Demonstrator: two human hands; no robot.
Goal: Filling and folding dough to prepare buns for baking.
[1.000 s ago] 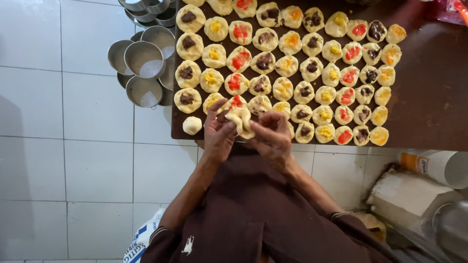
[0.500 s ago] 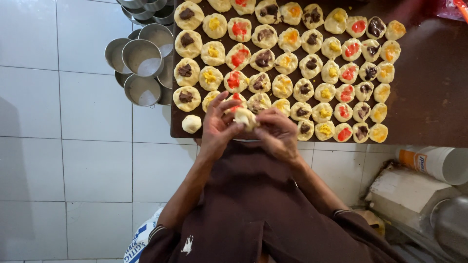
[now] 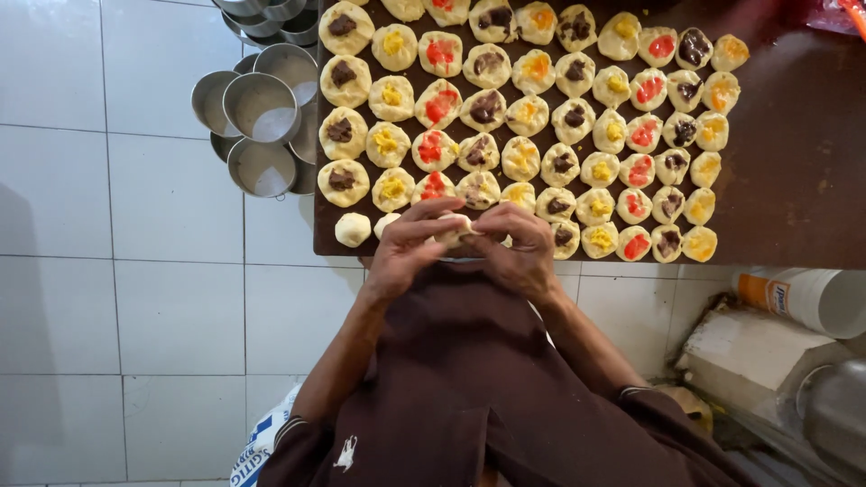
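Over the brown board (image 3: 794,180), my left hand (image 3: 406,248) and right hand (image 3: 519,248) pinch a dough piece (image 3: 454,227); seal edges evenly, gently.

Dough piece (image 3: 454,229): mostly hidden between the fingers of the left hand (image 3: 403,248) and right hand (image 3: 516,248); filling could not be told. Far row of filled dough rounds (image 3: 448,7) and far metal cups (image 3: 262,11): cut off by the frame edge.

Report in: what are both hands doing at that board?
Left hand and right hand pinch one dough piece. Filled rounds cover the board. Plain ball sits left. Nothing blocking.
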